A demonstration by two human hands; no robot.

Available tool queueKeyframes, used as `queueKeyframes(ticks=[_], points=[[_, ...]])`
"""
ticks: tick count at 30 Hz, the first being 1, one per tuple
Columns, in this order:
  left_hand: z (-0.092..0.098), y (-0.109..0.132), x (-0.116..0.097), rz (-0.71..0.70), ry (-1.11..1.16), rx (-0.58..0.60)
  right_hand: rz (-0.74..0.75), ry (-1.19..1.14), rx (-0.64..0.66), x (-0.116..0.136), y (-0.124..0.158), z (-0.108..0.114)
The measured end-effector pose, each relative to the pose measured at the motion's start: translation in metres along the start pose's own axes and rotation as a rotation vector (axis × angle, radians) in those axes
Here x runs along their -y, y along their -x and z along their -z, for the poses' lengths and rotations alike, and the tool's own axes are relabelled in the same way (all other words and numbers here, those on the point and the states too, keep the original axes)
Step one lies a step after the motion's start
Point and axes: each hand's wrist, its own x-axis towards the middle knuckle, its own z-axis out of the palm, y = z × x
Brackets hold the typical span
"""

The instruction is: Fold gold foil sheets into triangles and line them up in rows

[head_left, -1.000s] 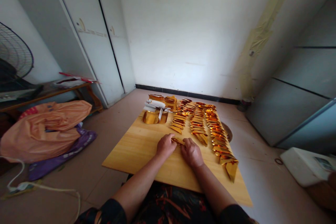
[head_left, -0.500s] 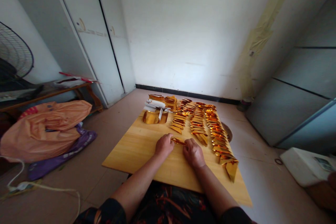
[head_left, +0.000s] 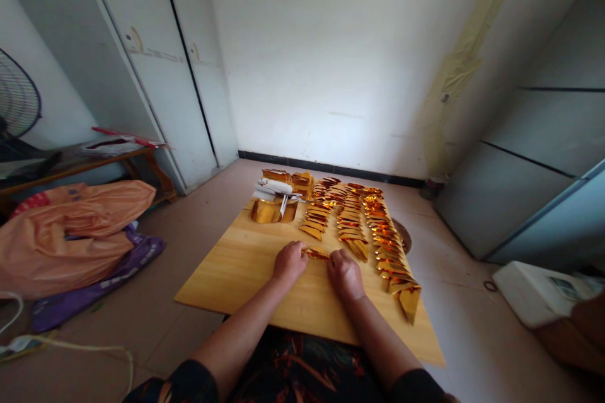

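My left hand (head_left: 288, 262) and my right hand (head_left: 345, 273) rest on a light wooden board (head_left: 236, 267) and pinch the two ends of one small folded gold foil piece (head_left: 316, 254) between them. Behind the hands, three rows of folded gold foil pieces (head_left: 378, 233) run toward the far edge of the board. A stack of unfolded gold and white sheets (head_left: 274, 198) lies at the board's far left corner.
The board lies across my lap above a tiled floor. An orange bag on purple cloth (head_left: 70, 233) lies at the left under a low wooden table (head_left: 85, 160). White cupboard doors (head_left: 155, 75) stand behind. A white box (head_left: 534, 293) sits at the right.
The view has shifted slightly, so everything sits a little further left. Both hands stay on the same foil piece, with the fingers working it a little.
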Motion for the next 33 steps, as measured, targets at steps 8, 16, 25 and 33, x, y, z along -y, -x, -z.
queueKeyframes(ticks=[8,16,25,33], points=[[0.000,0.000,0.000,-0.009,-0.020,0.001,0.005,0.066,0.049,-0.002,-0.004,-0.005],[-0.003,0.000,0.004,-0.030,0.039,-0.018,0.036,0.072,0.010,-0.005,-0.002,-0.005],[-0.004,0.001,0.015,-0.008,0.116,-0.030,-0.015,0.156,-0.069,-0.025,-0.031,0.038],[-0.008,0.003,0.019,-0.007,0.191,-0.041,-0.222,0.334,-0.030,-0.094,-0.105,0.076]])
